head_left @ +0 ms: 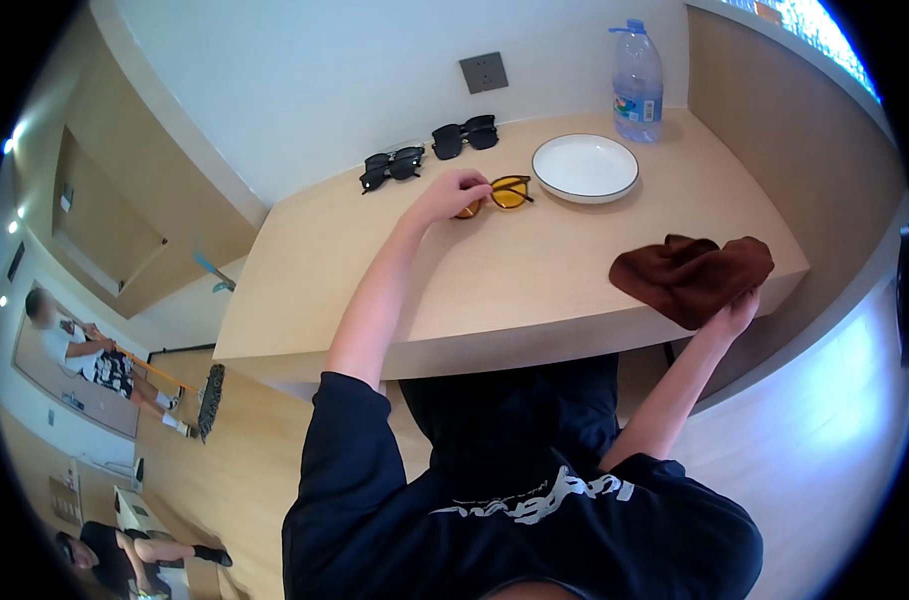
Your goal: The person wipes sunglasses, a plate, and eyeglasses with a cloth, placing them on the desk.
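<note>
My left hand (454, 194) is closed on the bridge area of a pair of yellow-tinted glasses (510, 192), which rest on the light wooden table (514, 270). One yellow lens shows to the right of my fingers, the other partly beneath them. At the table's right front edge, my right hand (739, 308) grips a crumpled brown cloth (679, 275), which covers part of my fingers. A white plate (585, 167) with a dark rim lies just right of the glasses.
Dark sunglasses (392, 168) and another dark pair (465, 137) lie along the wall. A plastic bottle (638, 85) stands in the back right corner, beside a wooden partition (804, 130). Far left, a person holds a mop (211, 403); another person sits below.
</note>
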`<state>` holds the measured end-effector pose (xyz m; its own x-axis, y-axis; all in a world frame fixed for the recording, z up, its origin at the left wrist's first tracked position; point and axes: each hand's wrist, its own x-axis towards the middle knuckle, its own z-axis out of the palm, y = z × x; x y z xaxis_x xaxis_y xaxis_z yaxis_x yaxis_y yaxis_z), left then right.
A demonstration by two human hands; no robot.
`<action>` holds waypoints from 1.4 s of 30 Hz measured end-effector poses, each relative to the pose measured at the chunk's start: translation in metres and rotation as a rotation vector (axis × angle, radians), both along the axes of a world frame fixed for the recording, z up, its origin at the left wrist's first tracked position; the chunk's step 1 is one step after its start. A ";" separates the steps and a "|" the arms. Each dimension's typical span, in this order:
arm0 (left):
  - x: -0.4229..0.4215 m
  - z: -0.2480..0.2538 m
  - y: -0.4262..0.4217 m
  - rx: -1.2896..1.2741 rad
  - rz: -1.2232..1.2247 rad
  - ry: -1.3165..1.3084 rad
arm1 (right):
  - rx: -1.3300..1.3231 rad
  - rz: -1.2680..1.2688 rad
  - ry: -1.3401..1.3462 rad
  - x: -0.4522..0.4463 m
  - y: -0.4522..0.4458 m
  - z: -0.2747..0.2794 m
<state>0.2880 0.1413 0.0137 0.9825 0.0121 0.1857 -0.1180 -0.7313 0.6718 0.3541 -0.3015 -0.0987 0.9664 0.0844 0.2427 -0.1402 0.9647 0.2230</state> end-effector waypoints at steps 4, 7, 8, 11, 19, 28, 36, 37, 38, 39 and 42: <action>0.034 -0.001 0.018 0.335 0.201 -0.079 | -0.236 -0.119 -0.267 -0.009 0.007 -0.004; 0.061 0.000 0.025 0.420 0.196 -0.103 | 0.031 0.084 -0.275 -0.011 0.017 0.006; 0.069 0.001 0.027 0.435 0.223 -0.051 | 0.030 0.080 -0.282 -0.010 0.020 0.010; 0.074 -0.011 0.028 0.442 0.286 -0.245 | 0.018 0.067 -0.419 -0.015 0.028 0.024; 0.056 -0.027 0.026 0.601 0.272 -0.370 | -0.345 -0.168 0.021 -0.025 0.029 0.038; 0.087 -0.038 0.051 0.642 0.512 -0.217 | -0.374 -0.163 0.129 -0.023 0.026 0.037; 0.091 -0.043 0.078 0.688 0.577 -0.187 | -0.318 -0.090 -0.087 -0.019 0.024 0.028; 0.088 -0.042 0.075 0.671 0.580 -0.253 | -0.321 -0.083 -0.132 -0.020 0.023 0.029; 0.084 -0.043 0.070 0.654 0.582 -0.323 | -0.324 -0.081 -0.141 -0.020 0.022 0.028; 0.081 -0.044 0.065 0.648 0.587 -0.326 | -0.315 -0.074 -0.113 -0.021 0.022 0.028; 0.062 -0.030 0.037 0.633 0.595 -0.559 | -0.262 0.031 -0.246 -0.026 0.032 0.032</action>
<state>0.3498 0.1781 -0.0163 0.6209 0.2093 0.7554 0.2017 -0.9739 0.1041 0.3285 -0.2696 -0.0662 0.8778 0.2029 0.4339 -0.1891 0.9791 -0.0753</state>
